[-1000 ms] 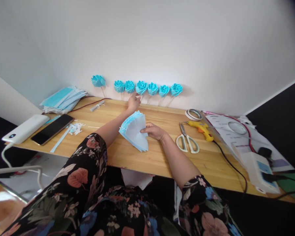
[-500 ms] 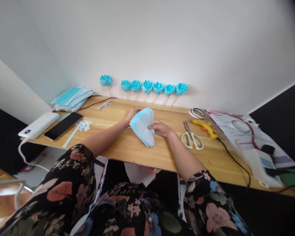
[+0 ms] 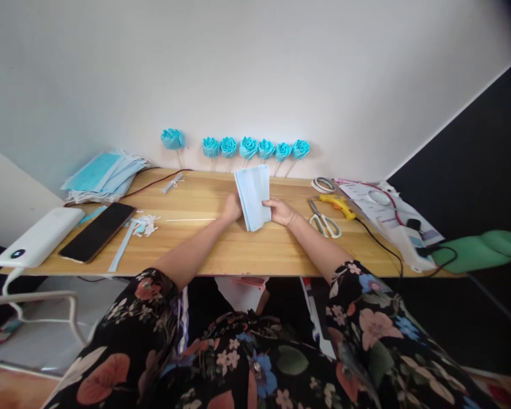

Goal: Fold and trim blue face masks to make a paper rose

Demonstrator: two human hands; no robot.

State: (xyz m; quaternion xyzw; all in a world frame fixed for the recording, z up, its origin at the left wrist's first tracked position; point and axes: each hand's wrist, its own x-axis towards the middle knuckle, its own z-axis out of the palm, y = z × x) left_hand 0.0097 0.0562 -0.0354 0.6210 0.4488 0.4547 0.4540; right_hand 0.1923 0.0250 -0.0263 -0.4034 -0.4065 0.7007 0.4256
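Note:
A fanned stack of pale blue mask-fabric sheets (image 3: 254, 196) stands nearly upright above the table, held between my two hands. My right hand (image 3: 280, 211) pinches its right edge, thumb over the front face. At the left edge, my left hand (image 3: 231, 207) grips the sheets, its fingers mostly hidden behind them. A thin white stick (image 3: 191, 220) lies on the table beside my left forearm. Behind the stack, several blue fabric roses (image 3: 249, 147) on thin stems lean against the wall.
To the right lie scissors (image 3: 325, 220), a yellow glue gun (image 3: 338, 205), tape rolls (image 3: 323, 184) and a white power strip (image 3: 414, 250). On the left are a pile of face masks (image 3: 104, 173), a phone (image 3: 97, 232), a white power bank (image 3: 40, 236) and fabric scraps (image 3: 147, 225).
The sheets have turned more upright and now show a long flat face, where before they were fanned with a pointed lower corner. My view has shifted slightly.

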